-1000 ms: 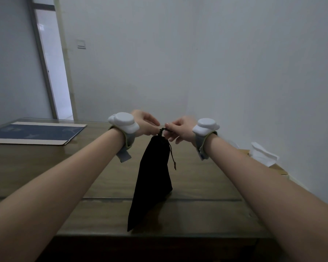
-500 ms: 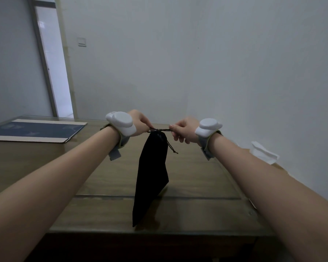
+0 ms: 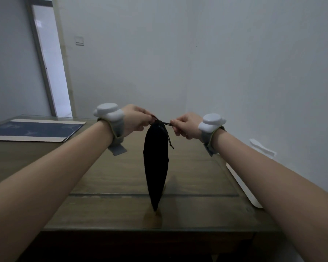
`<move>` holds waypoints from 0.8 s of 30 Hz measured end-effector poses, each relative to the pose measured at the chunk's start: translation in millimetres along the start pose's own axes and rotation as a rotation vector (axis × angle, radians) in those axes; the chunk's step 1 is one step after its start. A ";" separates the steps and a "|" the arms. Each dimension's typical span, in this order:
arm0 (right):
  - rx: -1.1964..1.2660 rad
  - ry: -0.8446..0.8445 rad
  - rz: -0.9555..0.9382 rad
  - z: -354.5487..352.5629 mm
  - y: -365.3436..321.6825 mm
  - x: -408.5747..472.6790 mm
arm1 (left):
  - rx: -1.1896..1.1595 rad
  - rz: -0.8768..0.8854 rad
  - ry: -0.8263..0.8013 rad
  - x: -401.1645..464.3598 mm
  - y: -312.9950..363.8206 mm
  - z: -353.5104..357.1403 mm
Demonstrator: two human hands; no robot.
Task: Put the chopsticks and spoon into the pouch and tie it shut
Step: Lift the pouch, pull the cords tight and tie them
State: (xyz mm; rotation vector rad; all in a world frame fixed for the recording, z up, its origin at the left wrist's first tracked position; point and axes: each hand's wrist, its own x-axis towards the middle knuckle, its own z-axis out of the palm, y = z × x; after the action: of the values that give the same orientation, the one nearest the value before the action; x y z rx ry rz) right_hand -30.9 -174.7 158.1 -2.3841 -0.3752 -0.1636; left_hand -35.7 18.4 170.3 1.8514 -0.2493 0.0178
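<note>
Now pinching the drawstring (image 3: 167, 123) either side of the neck, left hand (image 3: 135, 118) and right hand (image 3: 186, 125) equally near. Pouch (image 3: 155, 167) hanging straight below the fingertips, long axis vertical.

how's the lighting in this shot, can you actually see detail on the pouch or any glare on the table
Head view: dim, flat, bluish light; the pouch reads as a solid black shape with no fabric detail, only its cord faintly visible. The table shows a soft sheen and a faint pouch shadow, no hard glare. The doorway is the brightest area. Wide-angle distortion stretches the forearms at the edges.
</note>
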 end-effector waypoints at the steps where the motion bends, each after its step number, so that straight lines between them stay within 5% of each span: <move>1: -0.002 -0.005 0.008 0.5 -1.5 0.1 | -0.137 -0.039 -0.025 0.1 1.9 1.4; 8: 0.010 -0.020 0.074 -0.2 -0.4 -1.4 | -0.216 -0.061 -0.081 0.1 4.9 8.8; 14: -0.092 0.013 0.093 -9.0 -1.1 -8.5 | 0.369 -0.003 -0.021 -1.3 3.7 12.1; 24: -0.166 -0.007 0.090 -10.7 -3.6 -12.1 | 0.718 0.023 -0.060 3.3 4.3 9.2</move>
State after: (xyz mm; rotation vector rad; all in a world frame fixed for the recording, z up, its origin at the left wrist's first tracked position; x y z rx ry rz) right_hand -43.6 -182.0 165.7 -2.5599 -0.2652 -0.1500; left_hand -34.3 7.9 172.1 2.5654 -0.3348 0.0757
